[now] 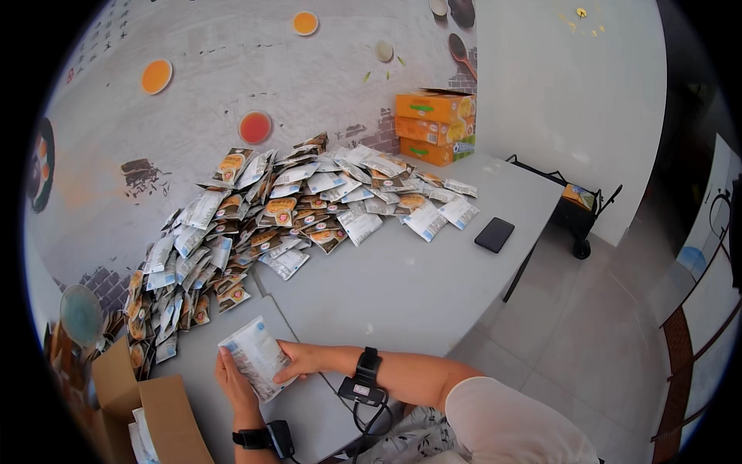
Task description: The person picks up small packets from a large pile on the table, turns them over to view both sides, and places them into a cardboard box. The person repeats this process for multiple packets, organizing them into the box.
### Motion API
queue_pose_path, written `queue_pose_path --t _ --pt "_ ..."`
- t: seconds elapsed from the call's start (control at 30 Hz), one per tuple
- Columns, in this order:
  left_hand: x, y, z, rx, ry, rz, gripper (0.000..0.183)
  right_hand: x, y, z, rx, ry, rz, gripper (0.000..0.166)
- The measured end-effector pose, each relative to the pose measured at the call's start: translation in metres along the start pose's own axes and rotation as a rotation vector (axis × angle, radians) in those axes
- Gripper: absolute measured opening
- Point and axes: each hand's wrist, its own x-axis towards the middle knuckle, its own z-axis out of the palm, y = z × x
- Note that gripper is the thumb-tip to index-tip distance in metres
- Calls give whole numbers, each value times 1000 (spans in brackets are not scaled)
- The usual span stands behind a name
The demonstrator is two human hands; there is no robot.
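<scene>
A flat white sachet packet [255,356] with printed text and a blue mark is held between both hands above the near table. My left hand [235,377] grips its left edge, thumb along the side. Around its right edge are the fingers and thumb of my right hand [298,361]. Beyond the hands lies a long heap of similar packets [278,211], some showing white backs, others brown and orange fronts. Left of my left hand stands an open cardboard box [177,417] with white packets [142,438] inside.
Grey tables [371,296] meet at a seam beneath my arms. A black phone [494,235] lies near the right edge. Stacked orange cartons [435,127] stand at the back against the wall. A folding cart [579,217] is on the floor beyond; a round fan [81,315] is far left.
</scene>
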Motion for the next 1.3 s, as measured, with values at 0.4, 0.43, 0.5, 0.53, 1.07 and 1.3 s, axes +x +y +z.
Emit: queue_pose_path --t 0.4,0.43,0.5,0.53,1.07,1.3 --pt "1 -3 -13 282 24 177 39 1 -3 2 -71 30 45 73" --pt "1 -4 -14 288 21 180 39 1 -3 3 -65 34 35 73" --pt "1 -2 -9 289 56 213 41 2 -2 2 -66 23 30 72" --pt "1 -1 -7 290 74 230 42 3 -2 1 -66 17 27 72" --pt "4 -3 -14 178 -27 71 40 4 3 0 106 33 45 65" --pt "3 4 -11 -2 -222 -41 35 8 11 -8 510 158 -77 59"
